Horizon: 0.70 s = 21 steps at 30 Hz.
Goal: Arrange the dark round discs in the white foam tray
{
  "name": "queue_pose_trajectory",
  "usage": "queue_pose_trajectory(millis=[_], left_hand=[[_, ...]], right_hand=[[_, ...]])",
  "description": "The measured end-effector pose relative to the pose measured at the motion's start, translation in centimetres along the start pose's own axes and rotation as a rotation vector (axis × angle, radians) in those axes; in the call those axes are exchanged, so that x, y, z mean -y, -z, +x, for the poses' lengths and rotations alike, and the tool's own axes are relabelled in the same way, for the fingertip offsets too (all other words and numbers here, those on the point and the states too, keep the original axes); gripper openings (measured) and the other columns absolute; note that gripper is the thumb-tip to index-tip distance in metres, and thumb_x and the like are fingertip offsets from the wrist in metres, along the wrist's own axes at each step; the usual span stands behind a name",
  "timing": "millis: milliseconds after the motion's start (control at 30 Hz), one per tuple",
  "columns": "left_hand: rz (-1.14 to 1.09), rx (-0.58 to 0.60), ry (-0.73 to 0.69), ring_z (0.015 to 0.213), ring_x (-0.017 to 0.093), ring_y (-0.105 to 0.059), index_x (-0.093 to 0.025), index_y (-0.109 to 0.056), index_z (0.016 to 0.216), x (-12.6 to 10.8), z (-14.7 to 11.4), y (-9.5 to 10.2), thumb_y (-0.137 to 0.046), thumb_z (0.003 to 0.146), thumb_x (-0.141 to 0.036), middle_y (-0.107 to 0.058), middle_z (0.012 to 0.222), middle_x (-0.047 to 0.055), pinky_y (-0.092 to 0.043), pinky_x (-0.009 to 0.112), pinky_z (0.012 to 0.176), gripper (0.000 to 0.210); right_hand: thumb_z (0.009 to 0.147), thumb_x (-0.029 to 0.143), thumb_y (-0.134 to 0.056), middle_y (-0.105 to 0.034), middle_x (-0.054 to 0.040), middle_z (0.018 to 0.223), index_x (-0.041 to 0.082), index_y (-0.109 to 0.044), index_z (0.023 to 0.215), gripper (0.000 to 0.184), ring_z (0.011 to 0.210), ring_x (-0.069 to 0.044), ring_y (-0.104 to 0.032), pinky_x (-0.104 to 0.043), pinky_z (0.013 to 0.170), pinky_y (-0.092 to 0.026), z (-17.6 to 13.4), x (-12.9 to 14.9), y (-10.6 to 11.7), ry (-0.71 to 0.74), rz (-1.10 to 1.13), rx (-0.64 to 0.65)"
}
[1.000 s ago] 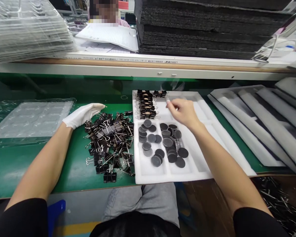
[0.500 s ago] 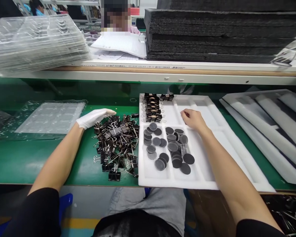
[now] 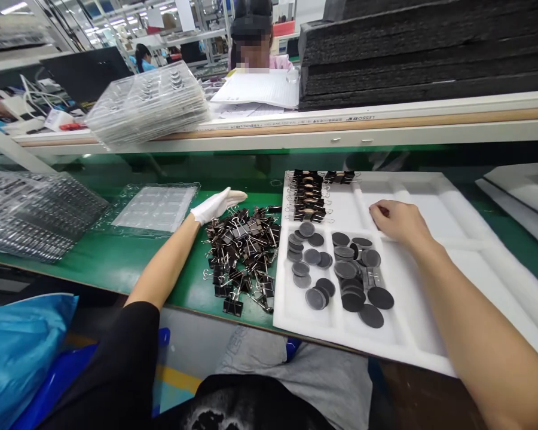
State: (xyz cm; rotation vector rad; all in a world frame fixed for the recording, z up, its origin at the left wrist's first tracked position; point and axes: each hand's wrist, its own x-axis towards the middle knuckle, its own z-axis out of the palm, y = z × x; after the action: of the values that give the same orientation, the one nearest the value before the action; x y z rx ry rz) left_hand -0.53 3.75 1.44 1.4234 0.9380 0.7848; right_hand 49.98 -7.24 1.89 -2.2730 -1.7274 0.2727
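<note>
My left hand [image 3: 215, 204], in a white glove, lies flat with fingers together at the far edge of a loose pile of black binder clips [image 3: 244, 251] on the green bench. My bare right hand [image 3: 397, 220] rests curled on a divider of the white foam tray [image 3: 434, 203]; whether it holds anything is hidden. Left of it, dark round discs [image 3: 341, 269] fill two compartments. A neat row of binder clips [image 3: 308, 196] sits in the tray's far left compartment.
A clear blister tray [image 3: 155, 207] lies left of my gloved hand, with more clear trays [image 3: 31, 215] at far left and stacked [image 3: 147, 104] on the raised shelf. Black foam sheets [image 3: 425, 51] are piled behind. A person sits across the shelf. White foam pieces [image 3: 520, 185] lie right.
The view swung left. My right hand dropped from above the tray's upper compartment onto the divider and curled. My left hand stayed on the clip pile.
</note>
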Motion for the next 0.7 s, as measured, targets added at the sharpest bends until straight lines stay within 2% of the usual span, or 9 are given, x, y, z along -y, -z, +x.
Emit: queue_pose_trajectory(millis=[100, 167, 267, 400, 500, 567, 633, 700], left_hand=[[0.155, 0.174, 0.058, 0.153, 0.035, -0.058, -0.016, -0.081, 0.128, -1.3, 0.0, -0.5, -0.062, 0.100, -0.070, -0.068, 0.154, 0.017, -0.032, 0.053, 0.137, 0.064], [0.231, 0.264, 0.086, 0.147, 0.035, -0.064, -0.015, -0.080, 0.129, -2.4, 0.4, -0.5, -0.066, 0.098, -0.069, -0.071, 0.150, 0.018, -0.039, 0.052, 0.133, 0.063], [0.441, 0.306, 0.096, 0.137, 0.033, -0.071, -0.013, -0.079, 0.130, -4.6, 1.6, -1.1, -0.065, 0.096, -0.068, -0.075, 0.144, 0.018, -0.047, 0.048, 0.125, 0.066], [0.911, 0.296, 0.001, 0.143, 0.029, -0.064, -0.020, -0.072, 0.147, -7.4, 3.5, -4.4, -0.056, 0.098, -0.071, -0.069, 0.155, 0.009, -0.043, 0.037, 0.127, 0.073], [1.012, 0.416, 0.018, 0.142, 0.030, -0.064, -0.027, -0.065, 0.156, -8.2, 4.6, -7.5, -0.066, 0.089, -0.073, -0.067, 0.159, 0.007, -0.044, 0.035, 0.124, 0.081], [0.994, 0.454, 0.055, 0.133, 0.033, -0.069, -0.029, -0.074, 0.146, -7.8, 5.4, -9.0, -0.081, 0.076, -0.071, -0.075, 0.147, 0.007, -0.047, 0.037, 0.120, 0.082], [0.973, 0.432, 0.058, 0.125, 0.036, -0.072, -0.028, -0.085, 0.127, -7.1, 6.0, -9.7, -0.090, 0.065, -0.068, -0.081, 0.131, 0.009, -0.048, 0.039, 0.118, 0.074], [0.989, 0.418, 0.035, 0.117, 0.036, -0.074, -0.027, -0.088, 0.111, -6.4, 6.5, -9.7, -0.090, 0.064, -0.068, -0.084, 0.116, 0.010, -0.049, 0.040, 0.115, 0.063]], right_hand=[[0.107, 0.034, -0.049, -0.075, -0.0122, 0.107, 0.018, -0.075, 0.111, 0.031, 0.096, -0.028, -0.056, -0.033, 0.077, -0.036, 0.0, 0.1, 0.1, -0.008, -0.006, 0.016], [0.107, 0.034, -0.049, -0.074, -0.0116, 0.107, 0.019, -0.075, 0.110, 0.030, 0.095, -0.027, -0.055, -0.033, 0.077, -0.036, 0.0, 0.1, 0.1, -0.008, -0.006, 0.017], [0.106, 0.034, -0.049, -0.074, -0.0115, 0.105, 0.018, -0.075, 0.109, 0.030, 0.093, -0.026, -0.054, -0.033, 0.078, -0.036, 0.0, 0.0, 0.1, -0.003, 0.002, 0.013], [0.105, 0.033, -0.049, -0.073, -0.0108, 0.098, 0.018, -0.074, 0.106, 0.029, 0.088, -0.025, -0.054, -0.033, 0.078, -0.037, 0.0, 0.0, 0.2, 0.015, 0.025, 0.006], [0.104, 0.034, -0.050, -0.073, -0.0103, 0.096, 0.018, -0.074, 0.105, 0.028, 0.086, -0.025, -0.055, -0.033, 0.077, -0.037, 0.1, -0.1, 0.1, 0.024, 0.039, -0.002], [0.103, 0.033, -0.050, -0.073, -0.0103, 0.096, 0.018, -0.073, 0.103, 0.028, 0.086, -0.025, -0.056, -0.033, 0.077, -0.038, 0.2, -0.2, 0.1, 0.031, 0.044, -0.010], [0.101, 0.032, -0.050, -0.073, -0.0108, 0.095, 0.018, -0.073, 0.101, 0.027, 0.087, -0.026, -0.058, -0.034, 0.078, -0.039, 0.3, -0.3, 0.0, 0.041, 0.048, -0.018], [0.100, 0.032, -0.050, -0.072, -0.0114, 0.093, 0.018, -0.073, 0.099, 0.026, 0.085, -0.026, -0.057, -0.034, 0.078, -0.039, 0.4, -0.4, -0.1, 0.051, 0.060, -0.029]])
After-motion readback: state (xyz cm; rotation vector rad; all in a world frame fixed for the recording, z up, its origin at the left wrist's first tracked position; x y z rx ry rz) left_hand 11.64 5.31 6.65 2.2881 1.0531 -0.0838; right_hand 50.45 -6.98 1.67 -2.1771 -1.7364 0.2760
